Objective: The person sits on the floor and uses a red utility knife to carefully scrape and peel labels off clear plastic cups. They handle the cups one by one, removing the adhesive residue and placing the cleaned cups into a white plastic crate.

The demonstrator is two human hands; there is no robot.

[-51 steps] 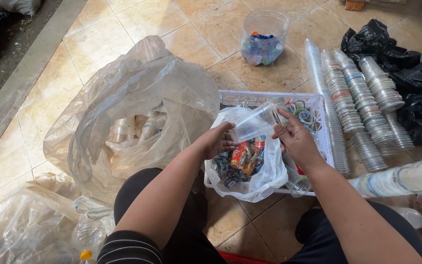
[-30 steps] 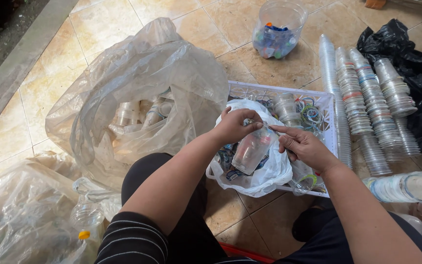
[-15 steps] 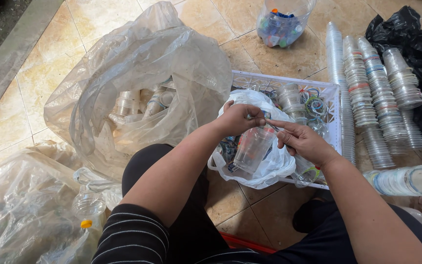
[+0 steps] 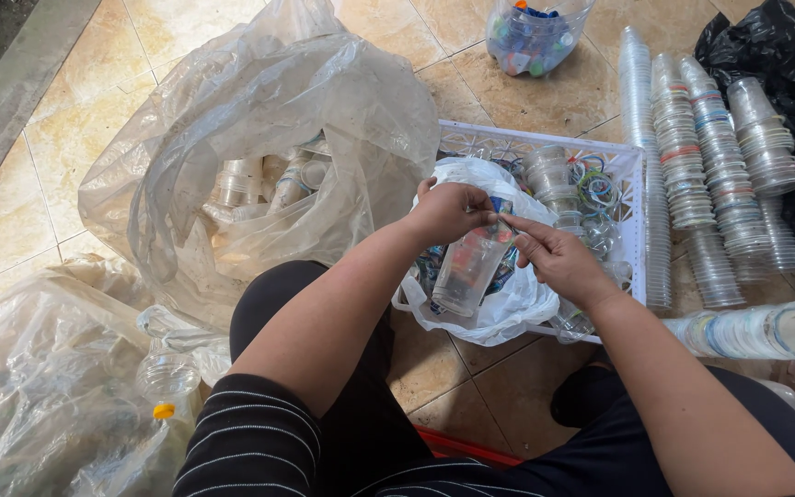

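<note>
Here the left hand (image 4: 448, 210) grips the rim of a clear plastic drinking cup (image 4: 467, 267), tilted mouth-up over a white plastic bag (image 4: 508, 308) so scraps can drop in. The right hand (image 4: 558, 262) pinches the cup's rim, seemingly peeling its seal. The bag lies in a white plastic crate (image 4: 635, 230) on the tiled floor (image 4: 75, 129).

Both forearms reach forward and converge, the left hand (image 4: 448, 212) curled in a closed grip, the right hand (image 4: 558, 262) pinching with fingertips beside it.
</note>
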